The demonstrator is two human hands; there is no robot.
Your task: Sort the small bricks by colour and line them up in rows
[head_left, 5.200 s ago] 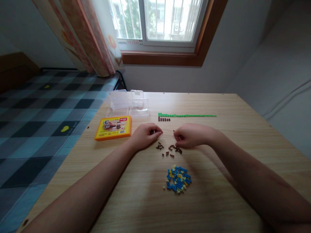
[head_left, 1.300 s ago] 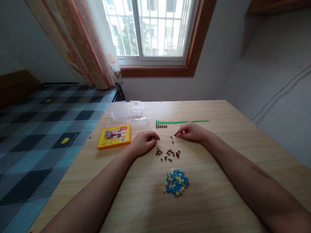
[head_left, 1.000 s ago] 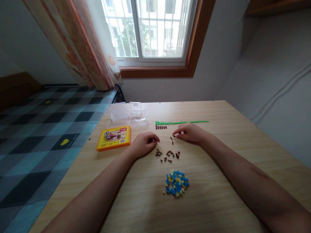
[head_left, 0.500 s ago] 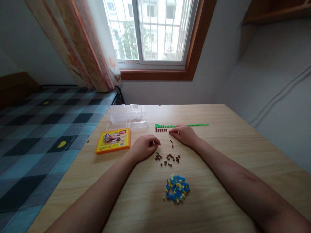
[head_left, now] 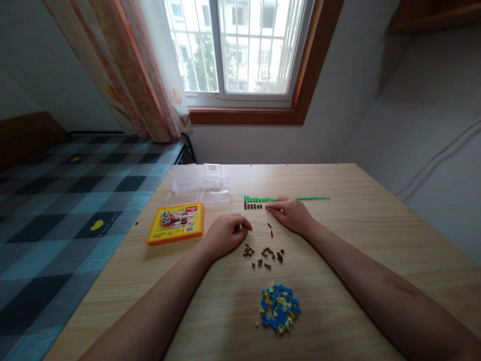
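My right hand (head_left: 290,214) rests on the table with its thumb and index fingertips together at the end of a short row of brown building bricks (head_left: 254,206). A small dark brown brick (head_left: 266,207) shows at those fingertips. Behind it runs a long line of green bricks (head_left: 259,199), partly covered by the hand. My left hand (head_left: 228,233) lies on the table to the left, fingers loosely curled with a gap to the thumb and nothing visible in them. Two long brown bricks (head_left: 271,233) lie between the hands, and loose brown pieces (head_left: 268,252) are scattered nearer to me.
A pile of blue and yellow bricks (head_left: 280,308) sits close to me. Left of my left hand lies a yellow-orange box (head_left: 176,223). Clear plastic containers (head_left: 216,195) stand behind it. A checkered bed (head_left: 75,200) adjoins the table's left side.
The view has shifted slightly, so everything sits a little lower and further right. My right hand stays at the end of the brown row, and my left hand keeps its pose.
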